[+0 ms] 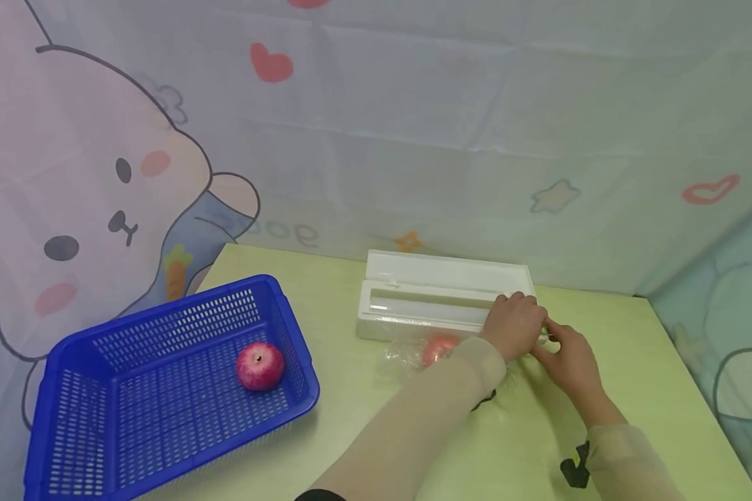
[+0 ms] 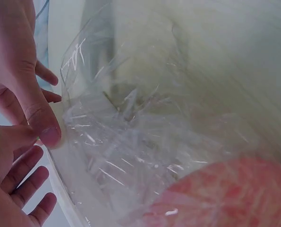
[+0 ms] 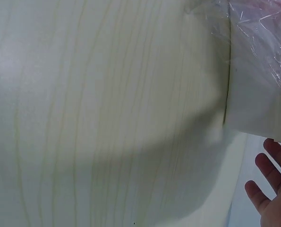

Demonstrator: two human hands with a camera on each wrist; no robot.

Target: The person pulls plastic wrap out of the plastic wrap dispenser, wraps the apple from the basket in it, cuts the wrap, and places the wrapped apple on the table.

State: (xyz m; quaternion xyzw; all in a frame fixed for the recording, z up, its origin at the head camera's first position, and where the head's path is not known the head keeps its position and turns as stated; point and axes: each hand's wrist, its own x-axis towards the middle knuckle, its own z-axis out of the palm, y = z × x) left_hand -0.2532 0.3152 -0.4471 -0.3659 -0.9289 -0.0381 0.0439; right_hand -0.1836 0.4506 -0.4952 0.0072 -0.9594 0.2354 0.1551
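A long white cling film box point(image 1: 426, 327) lies with its lid tipped back toward the wall. At its right end my left hand point(image 1: 515, 325) reaches over it, thumb and index finger pinching at its edge; its other fingers point(image 2: 34, 179) stick out loosely. My right hand point(image 1: 570, 362) grips the same corner, its thumb point(image 2: 48, 135) pressing on the edge and its other fingers point(image 3: 268, 165) spread beyond. Both thumbs nearly meet. Crumpled clear cling film point(image 2: 126, 142) hangs from the box's front, over a red apple point(image 1: 437, 349), which my left sleeve partly hides.
A blue plastic basket point(image 1: 282, 306) stands at the left of the pale wood-grain table point(image 1: 326, 431), with a red apple point(image 1: 260, 366) inside. A cloth with printed pictures point(image 1: 413, 139) hangs behind the table. A black piece point(image 1: 575, 466) shows at my right wrist.
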